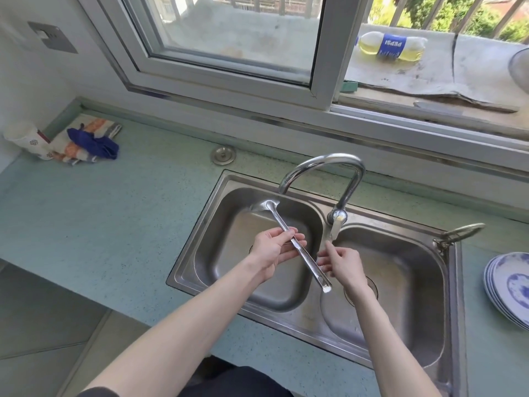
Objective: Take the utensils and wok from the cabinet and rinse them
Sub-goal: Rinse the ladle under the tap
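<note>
Both hands are over the double sink (200, 247): the left hand (272, 249) grips the middle of a steel ladle's (297, 247) handle, fingers curled round it from beneath, while the right hand (342, 260) sits just beside the near end of the handle with its fingers loosely bent, holding nothing that can be made out; whether it touches the handle is unclear. The ladle lies at a slant above the left basin, its bowl at the far end under the curve of the tap (329, 164), its handle tip toward the near right, over the divider between the basins. A thin run of water seems to fall from the small side spout (335, 227) toward the right hand, though it is faint. By the look of it one utensil is out of the cabinet and its rinse is under way. No wok shows anywhere, nor any other utensil, so most of the job appears still to come. Blue-patterned plates (509, 287) are stacked on the worktop (100, 224) at the right edge.
</note>
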Action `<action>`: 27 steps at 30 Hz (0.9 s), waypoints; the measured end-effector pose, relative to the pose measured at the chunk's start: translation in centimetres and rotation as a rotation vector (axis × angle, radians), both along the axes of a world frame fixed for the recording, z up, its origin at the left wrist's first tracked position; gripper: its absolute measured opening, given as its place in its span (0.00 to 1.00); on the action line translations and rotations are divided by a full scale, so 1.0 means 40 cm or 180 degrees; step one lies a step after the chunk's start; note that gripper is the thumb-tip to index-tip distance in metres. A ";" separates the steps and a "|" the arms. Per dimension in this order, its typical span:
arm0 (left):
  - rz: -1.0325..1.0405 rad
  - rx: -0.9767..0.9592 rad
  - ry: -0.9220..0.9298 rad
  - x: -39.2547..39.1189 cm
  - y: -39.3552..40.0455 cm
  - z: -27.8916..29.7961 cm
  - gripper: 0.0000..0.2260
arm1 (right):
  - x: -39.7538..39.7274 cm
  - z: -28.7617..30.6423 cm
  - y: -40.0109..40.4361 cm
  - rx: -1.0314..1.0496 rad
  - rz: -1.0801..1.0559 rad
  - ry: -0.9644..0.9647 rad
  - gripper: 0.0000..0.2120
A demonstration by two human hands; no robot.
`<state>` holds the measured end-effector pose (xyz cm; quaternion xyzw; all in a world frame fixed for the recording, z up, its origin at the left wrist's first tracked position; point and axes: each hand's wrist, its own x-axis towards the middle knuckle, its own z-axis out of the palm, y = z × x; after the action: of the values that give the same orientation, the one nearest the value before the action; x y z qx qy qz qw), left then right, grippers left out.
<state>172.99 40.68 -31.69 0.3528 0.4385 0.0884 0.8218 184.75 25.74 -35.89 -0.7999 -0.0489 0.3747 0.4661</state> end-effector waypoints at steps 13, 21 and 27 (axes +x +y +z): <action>0.0412 0.0333 0.0631 -0.021 0.008 -0.027 0.02 | -0.153 0.106 0.016 -0.0165 0.1385 -0.1027 0.08; 0.0195 0.0535 0.0708 -0.056 0.025 -0.051 0.12 | -0.185 0.050 0.017 -0.0035 0.1372 -0.1116 0.14; 0.0294 0.0583 0.0826 -0.075 0.024 -0.059 0.07 | -0.189 0.039 0.017 0.0015 0.1305 -0.0977 0.15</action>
<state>169.99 41.63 -34.06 0.4141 0.5469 0.1194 0.7177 177.19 26.43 -34.35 -0.8197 -0.2812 0.3355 0.3695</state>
